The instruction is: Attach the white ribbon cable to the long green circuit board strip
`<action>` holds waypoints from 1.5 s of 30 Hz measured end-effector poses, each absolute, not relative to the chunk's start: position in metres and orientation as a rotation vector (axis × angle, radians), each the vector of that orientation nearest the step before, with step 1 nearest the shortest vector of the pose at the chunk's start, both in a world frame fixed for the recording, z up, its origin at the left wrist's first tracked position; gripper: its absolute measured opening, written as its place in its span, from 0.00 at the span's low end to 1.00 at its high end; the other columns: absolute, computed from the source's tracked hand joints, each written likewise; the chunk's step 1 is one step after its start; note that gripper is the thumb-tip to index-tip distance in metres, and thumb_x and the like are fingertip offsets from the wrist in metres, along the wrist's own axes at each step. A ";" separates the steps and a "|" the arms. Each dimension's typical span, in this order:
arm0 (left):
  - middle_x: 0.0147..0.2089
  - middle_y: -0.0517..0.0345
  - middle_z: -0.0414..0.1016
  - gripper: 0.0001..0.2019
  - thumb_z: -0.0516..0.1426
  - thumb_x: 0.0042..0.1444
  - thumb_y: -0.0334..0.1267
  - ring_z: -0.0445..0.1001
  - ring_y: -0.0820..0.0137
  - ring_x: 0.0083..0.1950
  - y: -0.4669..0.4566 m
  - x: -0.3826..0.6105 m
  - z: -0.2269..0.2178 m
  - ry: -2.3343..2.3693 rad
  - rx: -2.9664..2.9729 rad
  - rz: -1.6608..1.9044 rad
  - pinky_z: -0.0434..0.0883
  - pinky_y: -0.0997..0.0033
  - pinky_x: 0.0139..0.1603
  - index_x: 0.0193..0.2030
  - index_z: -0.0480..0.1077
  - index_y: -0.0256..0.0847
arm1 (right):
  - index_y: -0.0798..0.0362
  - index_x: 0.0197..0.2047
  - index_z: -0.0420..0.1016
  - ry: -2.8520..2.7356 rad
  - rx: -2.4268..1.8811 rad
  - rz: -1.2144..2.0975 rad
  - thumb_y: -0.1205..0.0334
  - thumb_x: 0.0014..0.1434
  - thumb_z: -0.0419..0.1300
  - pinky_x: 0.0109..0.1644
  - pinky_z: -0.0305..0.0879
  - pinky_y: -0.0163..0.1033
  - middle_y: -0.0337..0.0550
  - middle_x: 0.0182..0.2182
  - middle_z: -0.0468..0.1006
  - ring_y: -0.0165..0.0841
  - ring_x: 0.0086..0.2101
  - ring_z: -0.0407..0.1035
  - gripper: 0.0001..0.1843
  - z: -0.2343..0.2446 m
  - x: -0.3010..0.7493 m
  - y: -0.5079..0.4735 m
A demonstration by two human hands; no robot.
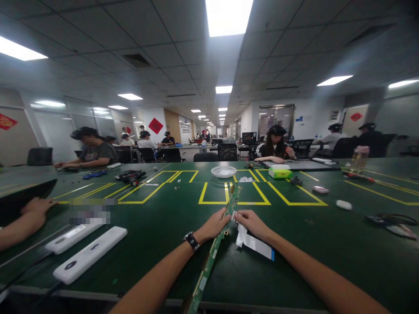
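A long, narrow green circuit board slants up from the table's near edge, its far end raised between my hands. My left hand is closed around the board near its middle, thumb on top. Close by on the right, my right hand pinches the end of a white flat ribbon cable against the board's edge. The cable is folded, and its blue-tipped end hangs down to the right. Whether the cable end sits in a connector is hidden by my fingers.
Two white power strips lie at the left. Ahead are a white basket, a green box and yellow tape outlines. A computer mouse and a bundle of cables lie right. A co-worker's hand is at far left.
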State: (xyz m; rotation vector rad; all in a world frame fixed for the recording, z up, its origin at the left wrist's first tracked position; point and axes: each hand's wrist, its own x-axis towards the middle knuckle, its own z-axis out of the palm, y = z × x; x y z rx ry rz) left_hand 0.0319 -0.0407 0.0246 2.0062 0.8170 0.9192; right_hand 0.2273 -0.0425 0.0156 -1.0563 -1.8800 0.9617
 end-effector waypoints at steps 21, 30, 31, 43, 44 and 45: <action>0.60 0.46 0.61 0.23 0.48 0.61 0.46 0.57 0.58 0.61 -0.020 0.020 0.011 1.519 2.316 0.955 0.58 0.56 0.59 0.60 0.61 0.40 | 0.52 0.34 0.74 -2.314 -1.309 -0.013 0.62 0.61 0.52 0.45 0.58 0.40 0.47 0.37 0.75 0.39 0.42 0.66 0.10 0.018 0.250 -0.038; 0.62 0.46 0.60 0.25 0.51 0.58 0.41 0.56 0.59 0.62 -0.021 0.016 0.015 1.537 2.363 0.993 0.55 0.58 0.62 0.63 0.56 0.39 | 0.51 0.40 0.72 -2.487 -1.112 -0.059 0.64 0.61 0.51 0.47 0.58 0.41 0.47 0.42 0.74 0.39 0.45 0.65 0.09 0.022 0.239 -0.051; 0.61 0.46 0.60 0.25 0.51 0.58 0.41 0.56 0.59 0.62 -0.021 0.016 0.015 1.534 2.365 0.987 0.55 0.58 0.61 0.63 0.56 0.39 | 0.51 0.39 0.73 -2.473 -1.153 -0.088 0.64 0.61 0.51 0.47 0.58 0.41 0.47 0.42 0.74 0.39 0.45 0.65 0.09 0.021 0.244 -0.047; 0.56 0.48 0.66 0.20 0.51 0.58 0.38 0.61 0.61 0.58 -0.016 0.011 0.015 1.425 2.337 1.087 0.58 0.60 0.60 0.57 0.62 0.39 | 0.52 0.39 0.74 -2.457 -1.091 0.003 0.64 0.61 0.52 0.50 0.59 0.42 0.47 0.40 0.75 0.39 0.45 0.66 0.10 0.018 0.251 -0.034; 0.55 0.48 0.67 0.19 0.50 0.58 0.37 0.62 0.61 0.58 -0.014 0.010 0.015 1.428 2.333 1.099 0.58 0.60 0.59 0.57 0.63 0.39 | 0.51 0.40 0.74 -2.478 -1.044 0.031 0.64 0.61 0.52 0.50 0.59 0.42 0.47 0.41 0.75 0.39 0.45 0.66 0.10 0.020 0.248 -0.037; 0.55 0.49 0.67 0.18 0.50 0.59 0.37 0.62 0.62 0.57 -0.013 0.008 0.014 1.431 2.334 1.108 0.58 0.60 0.59 0.56 0.63 0.39 | 0.51 0.41 0.74 -2.492 -1.022 0.045 0.63 0.61 0.52 0.50 0.59 0.41 0.47 0.42 0.75 0.39 0.45 0.66 0.10 0.020 0.247 -0.038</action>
